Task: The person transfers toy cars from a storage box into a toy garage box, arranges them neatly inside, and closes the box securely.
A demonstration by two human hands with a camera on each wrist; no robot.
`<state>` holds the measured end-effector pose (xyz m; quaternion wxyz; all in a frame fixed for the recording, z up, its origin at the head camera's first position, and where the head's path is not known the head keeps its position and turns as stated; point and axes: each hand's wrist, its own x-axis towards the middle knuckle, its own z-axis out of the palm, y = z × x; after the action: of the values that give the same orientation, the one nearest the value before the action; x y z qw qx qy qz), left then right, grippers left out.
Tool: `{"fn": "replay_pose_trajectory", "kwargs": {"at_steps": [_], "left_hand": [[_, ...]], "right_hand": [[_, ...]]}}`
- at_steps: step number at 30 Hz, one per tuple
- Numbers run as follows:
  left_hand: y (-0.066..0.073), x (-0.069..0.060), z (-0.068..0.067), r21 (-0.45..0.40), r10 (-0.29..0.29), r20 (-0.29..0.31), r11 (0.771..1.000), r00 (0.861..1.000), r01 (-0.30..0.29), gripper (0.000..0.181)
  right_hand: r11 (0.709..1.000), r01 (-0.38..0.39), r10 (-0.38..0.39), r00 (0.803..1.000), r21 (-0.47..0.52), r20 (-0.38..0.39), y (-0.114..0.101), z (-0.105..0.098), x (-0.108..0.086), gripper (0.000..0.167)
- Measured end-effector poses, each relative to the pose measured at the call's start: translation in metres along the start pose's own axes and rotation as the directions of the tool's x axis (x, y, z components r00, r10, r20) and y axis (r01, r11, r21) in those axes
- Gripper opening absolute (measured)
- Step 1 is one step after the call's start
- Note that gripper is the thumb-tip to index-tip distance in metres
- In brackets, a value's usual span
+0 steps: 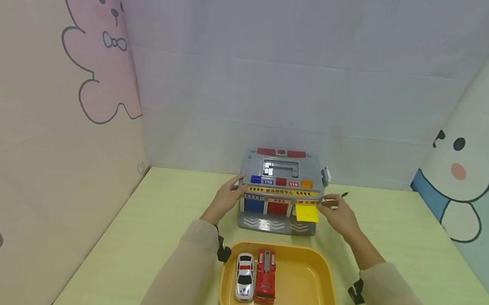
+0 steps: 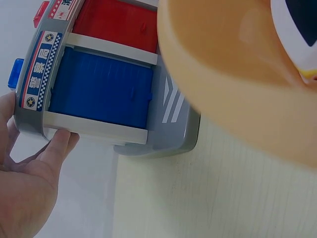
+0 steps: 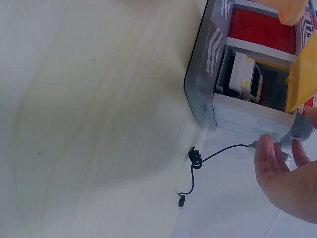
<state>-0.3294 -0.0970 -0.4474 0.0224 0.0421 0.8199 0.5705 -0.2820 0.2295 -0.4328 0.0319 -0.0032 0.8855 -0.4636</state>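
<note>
A grey toy emergency station (image 1: 254, 163) stands on the table, with a blue door (image 1: 254, 206) and a red door (image 1: 277, 208) closed. Its yellow door (image 1: 307, 213) is swung up. In that bay, a white toy vehicle (image 3: 242, 77) shows in the right wrist view. My left hand (image 1: 224, 198) holds the station's left edge, thumb by the roof and fingers against the side. My right hand (image 1: 339, 214) holds the right edge beside the raised door; its thumb is partly cut off in the right wrist view.
In front of the station lies a yellow tray (image 1: 302, 290) with a white police car (image 1: 244, 278) and a red fire truck (image 1: 265, 277) on its left side. A thin black coiled cord (image 3: 195, 158) runs from the station's right side. Printed cloth walls border the table.
</note>
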Motion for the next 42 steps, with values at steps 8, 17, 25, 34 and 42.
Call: {"fn": "replay_pose_trajectory", "kwargs": {"at_steps": [8,17,25,34,42], "left_hand": [[0.000,0.002,0.000,0.005,0.006,0.004,1.000,1.000,-0.006,0.052],[0.000,0.002,0.000,-0.002,0.001,0.011,1.000,1.000,-0.001,0.053],[0.001,0.001,0.001,-0.008,0.000,0.007,1.000,1.000,0.000,0.052],[-0.002,0.001,0.000,-0.014,0.000,0.004,1.000,1.000,0.000,0.052],[-0.002,0.002,0.000,-0.007,-0.006,0.003,1.000,1.000,0.006,0.052]], "right_hand": [[0.988,0.136,-0.141,0.988,-0.075,-0.058,-0.011,0.003,0.005,0.068],[0.960,0.216,-0.224,0.974,-0.179,-0.029,-0.016,0.007,0.010,0.070],[0.943,0.239,-0.243,0.970,-0.233,0.013,-0.015,0.010,0.015,0.083],[0.905,0.317,-0.327,0.945,-0.282,0.010,0.000,0.020,0.022,0.093],[0.830,0.405,-0.461,0.885,-0.382,-0.062,0.018,0.029,0.028,0.095]]}}
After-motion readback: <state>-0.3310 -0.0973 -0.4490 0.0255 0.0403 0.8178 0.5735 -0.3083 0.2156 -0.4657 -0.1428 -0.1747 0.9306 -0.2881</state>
